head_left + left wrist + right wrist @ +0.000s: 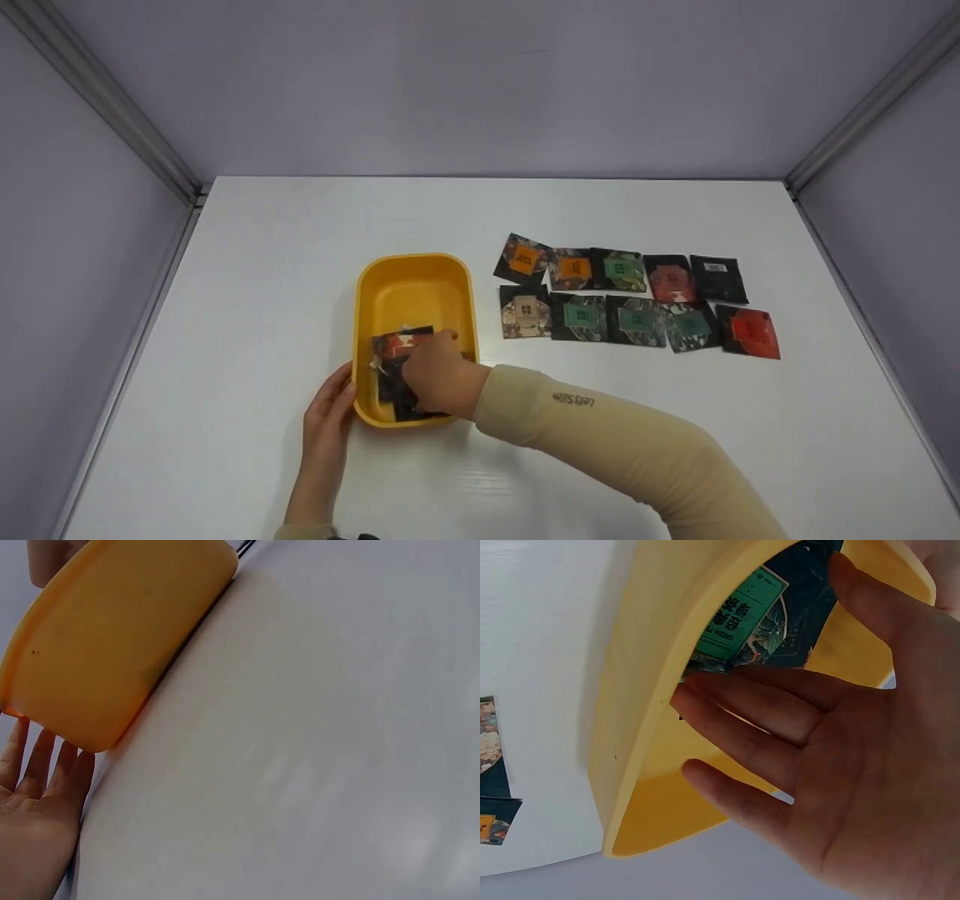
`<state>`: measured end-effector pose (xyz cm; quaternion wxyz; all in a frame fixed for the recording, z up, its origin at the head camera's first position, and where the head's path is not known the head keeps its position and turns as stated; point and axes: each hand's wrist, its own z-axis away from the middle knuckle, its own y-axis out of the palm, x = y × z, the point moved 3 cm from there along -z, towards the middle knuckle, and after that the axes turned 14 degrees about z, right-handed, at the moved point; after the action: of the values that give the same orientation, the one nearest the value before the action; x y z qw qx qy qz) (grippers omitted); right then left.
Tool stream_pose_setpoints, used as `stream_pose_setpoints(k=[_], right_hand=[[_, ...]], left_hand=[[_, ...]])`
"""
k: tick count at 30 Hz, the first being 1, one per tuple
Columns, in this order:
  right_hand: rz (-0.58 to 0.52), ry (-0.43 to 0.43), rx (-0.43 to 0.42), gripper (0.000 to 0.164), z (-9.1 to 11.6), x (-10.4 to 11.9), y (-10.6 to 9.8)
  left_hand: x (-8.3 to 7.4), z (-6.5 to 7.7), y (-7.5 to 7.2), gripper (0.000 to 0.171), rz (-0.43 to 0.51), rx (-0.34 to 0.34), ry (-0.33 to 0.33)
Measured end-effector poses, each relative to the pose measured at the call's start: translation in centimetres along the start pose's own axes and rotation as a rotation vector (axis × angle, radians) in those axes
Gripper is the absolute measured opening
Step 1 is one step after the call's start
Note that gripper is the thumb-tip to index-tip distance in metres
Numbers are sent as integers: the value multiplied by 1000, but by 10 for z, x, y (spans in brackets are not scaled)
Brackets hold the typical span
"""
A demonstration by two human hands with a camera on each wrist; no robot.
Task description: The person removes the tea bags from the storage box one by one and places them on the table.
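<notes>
A yellow plastic bin (412,292) holds several dark tea sachets (397,375) piled in its near end. My right hand (439,375) reaches into the bin over them. In the right wrist view, the thumb and fingers of my right hand (810,727) are spread, the fingers nearly straight, beside a sachet with a green label (739,619); a firm grip is not visible. My left hand (328,409) rests against the bin's left side near its front corner. In the left wrist view, extended fingers of my left hand (41,802) touch the bin's wall (112,645).
Right of the bin, two rows of flat sachets lie on the white table (255,285). Among them are an orange-labelled sachet (523,259), a beige one (525,311), a red one (752,331) and a dark one with a barcode (718,279). Pale walls enclose the table.
</notes>
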<state>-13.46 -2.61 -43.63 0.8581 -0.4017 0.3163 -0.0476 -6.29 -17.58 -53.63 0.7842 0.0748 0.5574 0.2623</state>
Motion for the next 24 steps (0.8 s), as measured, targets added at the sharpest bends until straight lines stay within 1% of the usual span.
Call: stream_pose_setpoints(k=[3,5,11,14,18,24], right_hand=[[12,0,66,53,-4,4,3],[19,1,91,52,-6,6,4],[18,1,108,48,-10,7,8],[-3,3,90,44,-10,6,7],[-6,15,29,35,-7,7,3],[69,60,-69,23,3,4,-6]], left_hand=[[0,0,1,50,18,6,11],[1,1,1,49,28,7,15],[-1,1,2,53,25,10,20],[-1,0,2,53,23,6,14],[-1,0,1,52,21,1,15],[-1,0,1,51,13,4,27]])
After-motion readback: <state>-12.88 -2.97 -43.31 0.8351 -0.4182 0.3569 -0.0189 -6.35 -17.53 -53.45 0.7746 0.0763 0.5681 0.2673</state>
